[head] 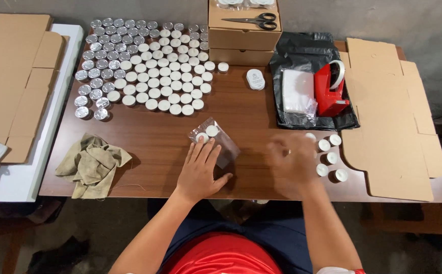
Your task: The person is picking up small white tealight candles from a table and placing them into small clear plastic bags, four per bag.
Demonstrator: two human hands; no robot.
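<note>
My left hand [199, 170] lies flat on the wooden table [150, 152], its fingers pressing the near end of a small clear plastic bag [217, 139]. Two white tealight candles [206, 134] sit inside the bag's far end. My right hand [293, 165] is blurred by motion over the table, just left of several loose white tealights [329, 155]. Whether it holds one I cannot tell.
A large group of tealights [145, 66] covers the table's far left. Stacked cardboard boxes [243, 35] carry scissors [254, 21]. A black bag [307, 56] bears a red tape dispenser [330, 89] and clear bags [298, 91]. Flat cardboard [393, 116] lies right, a rag [91, 163] left.
</note>
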